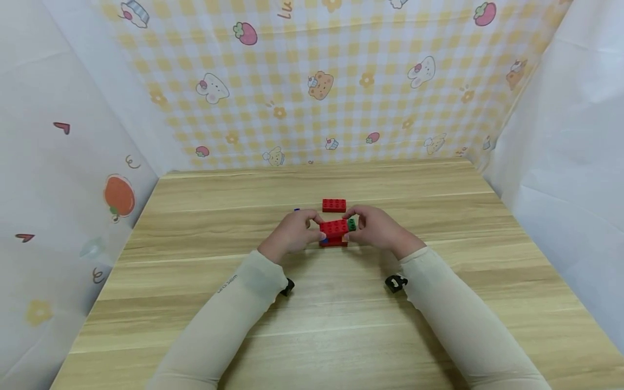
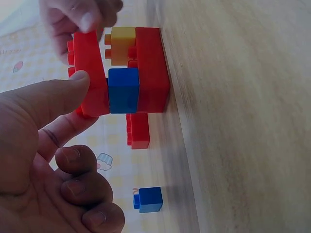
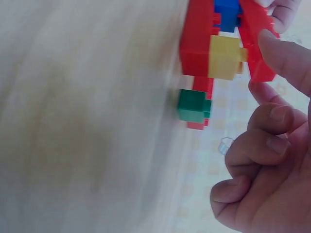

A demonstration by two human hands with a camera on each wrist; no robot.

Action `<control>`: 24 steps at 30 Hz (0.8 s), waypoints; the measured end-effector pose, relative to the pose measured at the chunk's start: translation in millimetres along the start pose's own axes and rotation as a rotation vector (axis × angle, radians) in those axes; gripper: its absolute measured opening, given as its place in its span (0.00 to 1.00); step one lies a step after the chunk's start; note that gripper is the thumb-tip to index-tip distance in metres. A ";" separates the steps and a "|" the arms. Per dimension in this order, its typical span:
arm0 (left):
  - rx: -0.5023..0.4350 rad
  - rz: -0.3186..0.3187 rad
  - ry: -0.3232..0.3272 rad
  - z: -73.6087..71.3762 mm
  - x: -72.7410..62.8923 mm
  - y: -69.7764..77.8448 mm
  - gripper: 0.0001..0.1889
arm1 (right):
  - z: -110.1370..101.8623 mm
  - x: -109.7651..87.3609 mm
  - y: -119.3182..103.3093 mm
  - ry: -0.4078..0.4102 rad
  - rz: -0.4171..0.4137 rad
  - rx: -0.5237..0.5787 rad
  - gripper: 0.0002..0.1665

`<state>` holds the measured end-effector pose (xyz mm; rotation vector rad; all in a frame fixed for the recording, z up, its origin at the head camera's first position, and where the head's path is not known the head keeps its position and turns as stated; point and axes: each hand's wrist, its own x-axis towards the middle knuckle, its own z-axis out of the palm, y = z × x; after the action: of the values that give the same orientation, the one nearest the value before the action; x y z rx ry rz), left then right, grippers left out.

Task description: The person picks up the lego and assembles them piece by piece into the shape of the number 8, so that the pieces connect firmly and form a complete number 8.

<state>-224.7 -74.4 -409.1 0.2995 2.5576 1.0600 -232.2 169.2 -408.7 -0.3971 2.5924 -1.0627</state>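
Observation:
A long red brick is held by both hands, one at each end. My left hand pinches its left end between thumb and forefinger; my right hand pinches the right end the same way. Below lies another long red brick on the table, bearing a blue brick at its left end and a yellow brick at its right. The upper brick sits slightly tilted: close against the blue brick, with a gap above the yellow brick's studs. Whether it is seated on the blue studs I cannot tell.
A further red brick lies behind the stack. Beside the right hand's fingers stands a small green brick. A loose blue brick is to the left, mostly hidden by the left hand in the head view. Cloth walls surround the wooden table.

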 end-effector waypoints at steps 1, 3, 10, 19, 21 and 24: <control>0.004 -0.003 0.000 0.0 -0.1 0.4 0.10 | -0.7 -1.0 -1.4 0.013 -0.013 0.004 0.26; 0.007 -0.007 -0.001 0.0 0.0 0.8 0.11 | -2.1 -2.6 -3.8 0.030 -0.039 0.009 0.25; 0.014 -0.006 -0.001 0.1 0.8 1.4 0.10 | -3.3 -4.9 -9.5 0.051 -0.084 0.004 0.16; 0.016 -0.011 0.001 1.4 1.3 2.9 0.10 | -2.4 -4.3 -9.1 0.050 -0.071 -0.004 0.14; 0.027 -0.005 -0.002 1.6 1.6 3.0 0.11 | -1.8 -4.3 -7.7 0.045 -0.063 0.000 0.14; 0.046 0.006 -0.002 1.9 2.0 2.8 0.11 | -1.2 -4.3 -6.7 0.037 -0.053 0.008 0.14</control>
<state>-225.6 -70.6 -408.8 0.3195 2.5836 1.0037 -227.8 167.0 -402.3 -0.4509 2.6228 -1.1079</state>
